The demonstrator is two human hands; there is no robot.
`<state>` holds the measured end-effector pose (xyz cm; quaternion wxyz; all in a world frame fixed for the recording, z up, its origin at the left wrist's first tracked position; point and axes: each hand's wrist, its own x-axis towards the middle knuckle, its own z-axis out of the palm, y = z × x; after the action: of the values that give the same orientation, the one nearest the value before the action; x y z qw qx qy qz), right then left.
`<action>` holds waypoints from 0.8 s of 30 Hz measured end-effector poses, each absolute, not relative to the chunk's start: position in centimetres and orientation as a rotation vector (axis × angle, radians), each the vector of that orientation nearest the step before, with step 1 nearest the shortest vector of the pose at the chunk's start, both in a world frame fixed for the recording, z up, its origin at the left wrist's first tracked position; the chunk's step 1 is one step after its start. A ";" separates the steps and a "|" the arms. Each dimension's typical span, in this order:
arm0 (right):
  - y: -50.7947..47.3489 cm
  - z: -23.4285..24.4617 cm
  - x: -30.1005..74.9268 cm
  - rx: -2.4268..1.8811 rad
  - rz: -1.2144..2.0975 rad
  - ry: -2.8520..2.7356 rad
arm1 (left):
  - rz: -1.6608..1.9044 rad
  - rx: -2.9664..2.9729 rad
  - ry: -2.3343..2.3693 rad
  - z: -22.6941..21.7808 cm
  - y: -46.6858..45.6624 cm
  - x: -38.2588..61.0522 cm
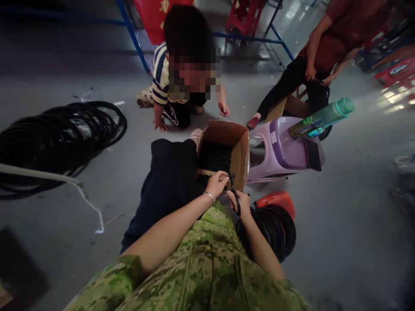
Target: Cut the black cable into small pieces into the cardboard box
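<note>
Head view. Both hands meet just in front of the torso, above the near edge of an open cardboard box (240,149) that stands on the floor (340,224).

- Left hand (216,182): fingers pinched together on the upper end of a short black tube (235,196). A small black fitting (231,176) sits at that end, just past the fingertips. A thin bracelet (210,196) circles the wrist.
- Right hand (242,202): closed around the lower part of the same tube, which runs down across the palm.
- The two hands are close together, joined by the tube, which is held clear of the floor over the box corner.

The box holds a mass of small black parts (216,156). A coil of black hose (274,229) lies just beside the right forearm, with a red object (277,199) touching its far side. A purple stool (285,149) lies tipped on its side beside the box, and a green bottle (324,116) rests on it. A larger stack of black hose coils (61,138) lies well apart at the left. A child (181,77) crouches beyond the box, and another person (324,52) sits at the upper right.
</note>
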<state>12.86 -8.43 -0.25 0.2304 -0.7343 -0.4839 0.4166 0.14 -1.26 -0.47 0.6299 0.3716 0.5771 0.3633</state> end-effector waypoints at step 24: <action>-8.3 -0.9 13.1 -2.007 1.150 -1.355 | 0.797 0.851 1.316 -0.7 -1.1 0.2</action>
<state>13.06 -8.33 -0.87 0.2281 -0.7288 -0.4922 0.4177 0.20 -1.07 -0.74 0.6378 0.3728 0.5763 0.3493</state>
